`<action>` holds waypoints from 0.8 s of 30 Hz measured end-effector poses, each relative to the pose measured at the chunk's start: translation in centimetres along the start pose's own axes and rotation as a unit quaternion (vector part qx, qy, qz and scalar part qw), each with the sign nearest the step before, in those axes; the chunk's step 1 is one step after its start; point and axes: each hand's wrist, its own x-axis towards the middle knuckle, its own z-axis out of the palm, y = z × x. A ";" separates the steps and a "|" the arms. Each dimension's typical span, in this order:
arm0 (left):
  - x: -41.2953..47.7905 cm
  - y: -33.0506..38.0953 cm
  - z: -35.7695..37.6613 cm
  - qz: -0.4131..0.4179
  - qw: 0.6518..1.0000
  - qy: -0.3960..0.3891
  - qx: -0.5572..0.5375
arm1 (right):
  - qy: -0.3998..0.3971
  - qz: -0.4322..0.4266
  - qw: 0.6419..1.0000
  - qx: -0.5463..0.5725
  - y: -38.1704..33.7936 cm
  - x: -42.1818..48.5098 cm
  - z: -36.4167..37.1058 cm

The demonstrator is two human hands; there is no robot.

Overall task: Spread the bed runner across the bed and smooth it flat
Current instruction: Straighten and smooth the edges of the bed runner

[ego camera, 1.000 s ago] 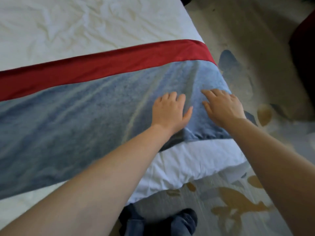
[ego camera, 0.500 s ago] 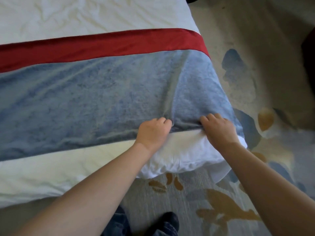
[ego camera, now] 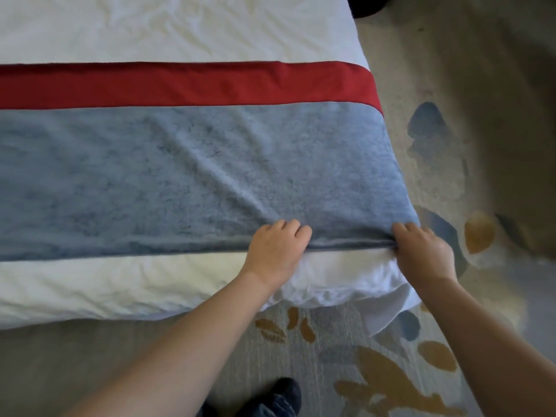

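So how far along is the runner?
Done: bed runner lies across the bed. In hand: left hand and right hand grip its near edge at the corner. Left: creases near the middle need smoothing.

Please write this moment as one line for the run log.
step: tugging runner edge | left hand: gripping near edge | right hand: gripping near edge at corner | bed runner: spread, wrinkles remain

No writing, label, brand, number or sign can be read anywhere on or around the bed runner [ego camera: 192, 176].
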 end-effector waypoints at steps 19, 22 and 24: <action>-12.6 -18.0 -3.5 -0.110 0.990 -0.047 0.069 | 0.208 -0.340 0.912 0.097 -25.9 -0.4 -7.2; -13.8 -19.3 -3.4 -0.091 0.993 -0.048 0.052 | 0.189 -0.331 0.920 0.092 -30.2 -0.9 -7.8; -14.1 -19.4 -3.5 -0.066 0.995 -0.048 0.050 | 0.170 -0.309 0.929 0.114 -30.9 -1.6 -7.3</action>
